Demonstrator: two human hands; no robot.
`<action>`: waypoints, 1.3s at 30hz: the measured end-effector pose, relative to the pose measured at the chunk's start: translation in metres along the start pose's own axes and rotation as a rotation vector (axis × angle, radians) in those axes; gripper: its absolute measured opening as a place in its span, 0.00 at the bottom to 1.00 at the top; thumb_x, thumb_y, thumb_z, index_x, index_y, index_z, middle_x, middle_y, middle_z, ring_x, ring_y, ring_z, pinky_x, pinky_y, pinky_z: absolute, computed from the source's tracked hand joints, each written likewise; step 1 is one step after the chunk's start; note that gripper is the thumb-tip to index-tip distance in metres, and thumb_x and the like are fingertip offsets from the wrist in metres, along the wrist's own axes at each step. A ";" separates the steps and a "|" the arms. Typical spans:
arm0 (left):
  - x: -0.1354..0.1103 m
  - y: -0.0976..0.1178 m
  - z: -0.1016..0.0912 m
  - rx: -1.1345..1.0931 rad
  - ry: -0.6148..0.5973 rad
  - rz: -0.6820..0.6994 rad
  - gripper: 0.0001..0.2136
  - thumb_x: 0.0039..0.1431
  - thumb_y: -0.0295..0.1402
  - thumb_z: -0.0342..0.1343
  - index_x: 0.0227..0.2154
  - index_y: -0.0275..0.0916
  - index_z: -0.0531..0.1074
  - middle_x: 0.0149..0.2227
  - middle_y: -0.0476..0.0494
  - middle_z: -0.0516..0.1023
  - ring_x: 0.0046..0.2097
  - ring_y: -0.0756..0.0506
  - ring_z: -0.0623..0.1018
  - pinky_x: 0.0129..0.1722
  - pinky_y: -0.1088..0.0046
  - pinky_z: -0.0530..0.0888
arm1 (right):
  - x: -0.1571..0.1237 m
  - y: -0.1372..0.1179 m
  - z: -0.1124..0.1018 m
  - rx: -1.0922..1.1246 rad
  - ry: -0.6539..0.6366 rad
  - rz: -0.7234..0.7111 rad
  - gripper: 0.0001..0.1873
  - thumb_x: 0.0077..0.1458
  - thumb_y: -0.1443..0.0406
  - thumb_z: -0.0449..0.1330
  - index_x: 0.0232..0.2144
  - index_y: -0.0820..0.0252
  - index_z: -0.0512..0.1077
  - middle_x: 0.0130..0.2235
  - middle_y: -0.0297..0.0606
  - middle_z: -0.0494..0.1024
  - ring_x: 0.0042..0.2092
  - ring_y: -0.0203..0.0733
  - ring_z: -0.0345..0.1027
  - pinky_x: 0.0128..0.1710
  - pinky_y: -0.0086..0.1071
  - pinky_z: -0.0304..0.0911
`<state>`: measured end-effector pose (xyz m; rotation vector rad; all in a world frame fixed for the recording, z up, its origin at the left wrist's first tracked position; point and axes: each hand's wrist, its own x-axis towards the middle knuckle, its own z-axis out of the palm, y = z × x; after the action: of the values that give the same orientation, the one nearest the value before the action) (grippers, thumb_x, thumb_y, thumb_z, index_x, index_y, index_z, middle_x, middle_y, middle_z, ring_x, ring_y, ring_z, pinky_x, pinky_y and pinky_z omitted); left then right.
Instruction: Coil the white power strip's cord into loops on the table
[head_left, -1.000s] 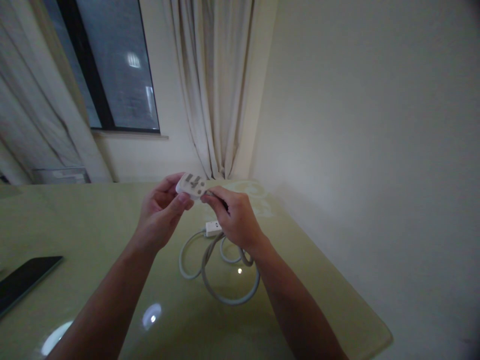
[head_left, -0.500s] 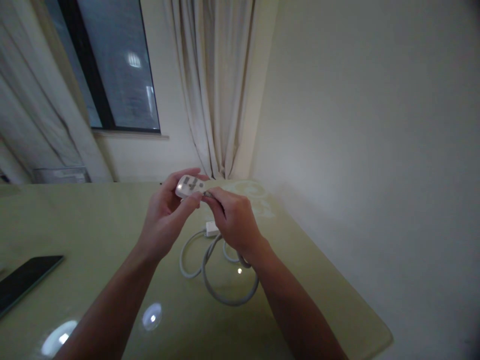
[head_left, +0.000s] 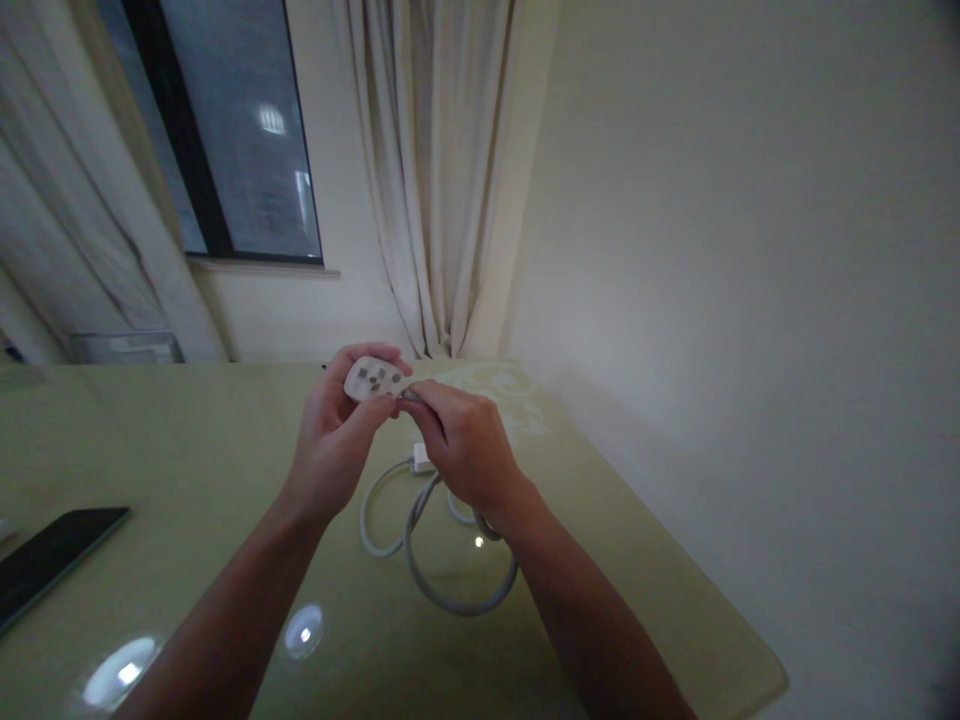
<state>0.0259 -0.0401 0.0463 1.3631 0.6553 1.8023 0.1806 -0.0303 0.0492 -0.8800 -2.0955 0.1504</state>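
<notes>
My left hand (head_left: 328,440) is closed around a small white power strip (head_left: 371,378), a rounded block with dark slots on the face turned up toward me. Its thumb presses the near edge and its fingers wrap behind. My right hand (head_left: 472,430) pinches the grey cable (head_left: 411,394) where it meets the strip's right end. Both hands are raised above the table, close together. Below them a loop of grey cable (head_left: 461,606) lies on the tabletop. Partly hidden behind my right hand is a white connector (head_left: 422,458) with a thinner white cord (head_left: 365,515).
A dark flat tablet-like device (head_left: 56,560) lies on the greenish glossy table (head_left: 187,450) at the left. The table meets a plain wall (head_left: 712,300) along its right edge. Curtains (head_left: 435,180) and a window (head_left: 232,130) stand beyond the far edge.
The power strip has shifted slightly left and down and turned, so its slotted face shows more fully. Both hands keep their hold. The cable on the table stays put.
</notes>
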 end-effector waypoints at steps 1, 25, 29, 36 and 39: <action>0.000 0.000 0.001 -0.003 0.011 0.010 0.14 0.54 0.25 0.65 0.44 0.41 0.78 0.41 0.46 0.79 0.37 0.49 0.74 0.35 0.77 0.72 | 0.000 0.000 0.000 0.000 -0.006 -0.001 0.16 0.76 0.57 0.53 0.45 0.57 0.78 0.44 0.40 0.86 0.44 0.41 0.78 0.45 0.32 0.64; 0.001 -0.003 -0.006 -0.007 -0.039 0.071 0.11 0.56 0.27 0.67 0.42 0.43 0.78 0.41 0.46 0.79 0.39 0.47 0.75 0.38 0.73 0.73 | 0.001 -0.002 0.000 0.006 -0.008 -0.010 0.15 0.76 0.57 0.54 0.42 0.56 0.78 0.41 0.37 0.85 0.40 0.39 0.76 0.42 0.31 0.61; 0.002 -0.001 0.003 -0.072 0.034 0.039 0.10 0.53 0.25 0.66 0.38 0.43 0.78 0.40 0.46 0.78 0.36 0.48 0.73 0.31 0.75 0.71 | 0.001 -0.001 0.001 -0.001 -0.007 -0.020 0.17 0.77 0.57 0.52 0.43 0.57 0.78 0.42 0.39 0.85 0.40 0.39 0.76 0.42 0.31 0.62; 0.002 0.005 -0.002 -0.052 -0.037 0.016 0.11 0.51 0.27 0.68 0.38 0.41 0.77 0.38 0.45 0.78 0.36 0.48 0.73 0.33 0.74 0.71 | 0.001 -0.001 0.000 0.027 -0.016 -0.024 0.15 0.76 0.56 0.54 0.43 0.56 0.78 0.42 0.37 0.85 0.42 0.40 0.78 0.43 0.31 0.63; 0.002 0.005 -0.008 -0.082 -0.113 0.046 0.12 0.53 0.29 0.70 0.40 0.42 0.78 0.40 0.45 0.77 0.38 0.47 0.73 0.36 0.74 0.72 | 0.000 -0.003 -0.002 0.048 -0.015 -0.030 0.16 0.76 0.56 0.54 0.43 0.56 0.78 0.41 0.38 0.85 0.41 0.40 0.78 0.43 0.31 0.63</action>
<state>0.0163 -0.0413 0.0489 1.4229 0.4893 1.7542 0.1808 -0.0329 0.0519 -0.8206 -2.1091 0.1914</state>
